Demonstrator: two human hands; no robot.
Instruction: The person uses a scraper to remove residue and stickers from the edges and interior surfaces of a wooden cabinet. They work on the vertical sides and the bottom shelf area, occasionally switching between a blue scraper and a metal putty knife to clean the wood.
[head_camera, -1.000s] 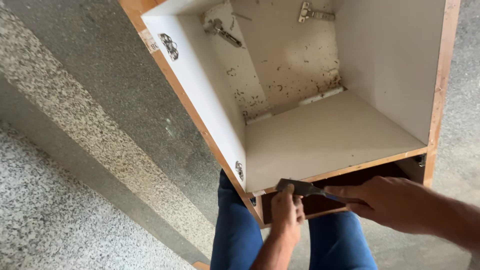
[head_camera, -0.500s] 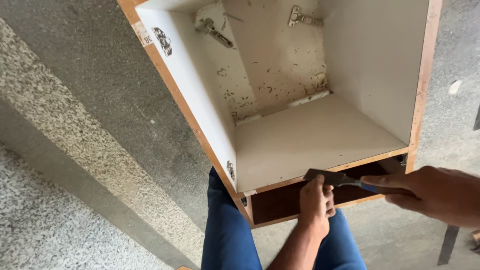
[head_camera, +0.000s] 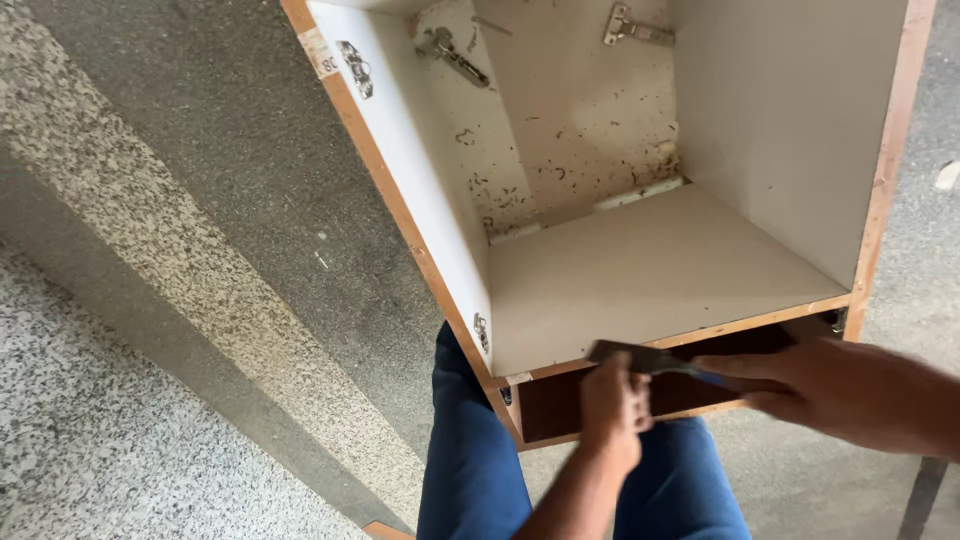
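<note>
Cabinet (head_camera: 640, 280) work, seen from right above: an open white box with raw wood-coloured edges, tipped onto its side and resting against the person's knees. Nearest the camera, two legs in blue trousers (head_camera: 470, 470) run under its lower front edge. Just above them the left hand (head_camera: 612, 405) comes up from below, fingers curled into a loose fist and pressed against the dark brown strip (head_camera: 560, 405) that runs beneath the white bottom panel. Whether it pinches anything is hard to say from this angle; it looks more like a steadying grip. From the right side the right hand (head_camera: 800, 385) reaches in, closed around the handle of a flat-bladed tool (head_camera: 640, 357), possibly a chisel or scraper. Its dark metal blade lies across the front edge of the cabinet, the tip just beside the left hand's knuckles.

Moving further in, the white bottom panel (head_camera: 650, 275) slopes away, plain and fairly clean. Beyond it the back panel (head_camera: 590, 140) is speckled with dark specks and marks. On the left wall (head_camera: 420, 190) a small metal fitting sits near the front corner, and another one higher up. At the far end two metal hinges show, one at (head_camera: 455, 55) and one at (head_camera: 635, 25). Around the cabinet, grey speckled stone floor (head_camera: 150, 300) runs off to the left in bands.
</note>
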